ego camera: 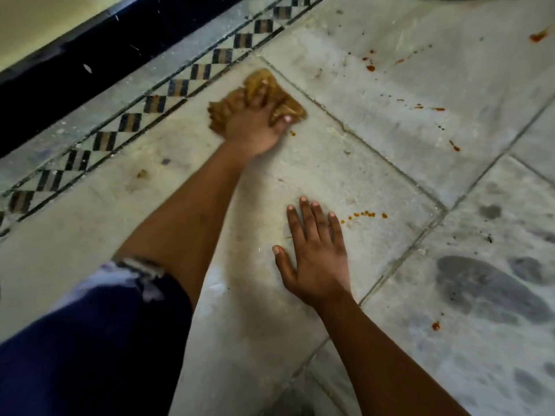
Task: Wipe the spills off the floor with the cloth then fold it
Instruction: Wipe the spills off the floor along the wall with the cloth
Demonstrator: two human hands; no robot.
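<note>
Of the two hands, the right hand (315, 253) lies nearest, in the lower middle of the frame, flat on the floor (345, 163) with fingers spread wide and holding nothing. To its left a dark blue trouser leg (90, 340) with a frayed pale edge fills the lower left corner, and the left forearm runs up from beside it toward the centre. Just beyond the right hand's fingertips a short row of orange-red drops (365, 214) sits on the pale stone slab, and one more drop (435, 326) lies at the lower right beside dark grey smudges (486, 286) on the neighbouring slab. Farther up, the left hand (255, 127) presses down on the cloth (261, 97), a crumpled mustard-brown rag bunched under its fingers on the slab in the upper middle of the frame; a small spot (292, 133) lies just beside the thumb. More red splashes (371, 63) scatter across the slab at the upper right, well apart from the cloth. Left of the cloth a checkered tile border (156, 103) runs diagonally, and beyond it a black skirting (75, 73) meets a pale wall (45, 22) at the upper left.
</note>
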